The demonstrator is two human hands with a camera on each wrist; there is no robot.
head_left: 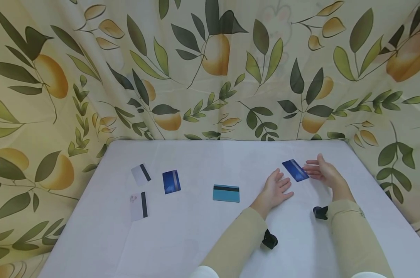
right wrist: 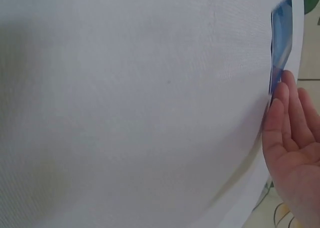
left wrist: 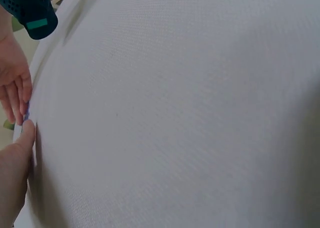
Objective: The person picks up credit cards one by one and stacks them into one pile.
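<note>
A dark blue card with a pale stripe [head_left: 295, 170] lies at the right of the table's far part. Beside its right edge is my right hand [head_left: 323, 173], fingers extended and holding nothing. In the right wrist view those fingertips [right wrist: 276, 108] come close to the blue card [right wrist: 283, 36]; whether they touch it I cannot tell. My left hand [head_left: 275, 189] hovers palm up, just nearer than the card, with spread fingers and nothing in them. Only a part of the left hand [left wrist: 12, 173] shows at the edge of the left wrist view.
A teal card with a black stripe [head_left: 226, 197] lies mid-table. Further left are another dark blue card [head_left: 169, 182] and two whitish cards with black stripes, one farther [head_left: 138, 175] and one nearer [head_left: 136, 207]. A leaf-and-fruit patterned curtain [head_left: 196, 96] hangs behind the white table [head_left: 182, 239].
</note>
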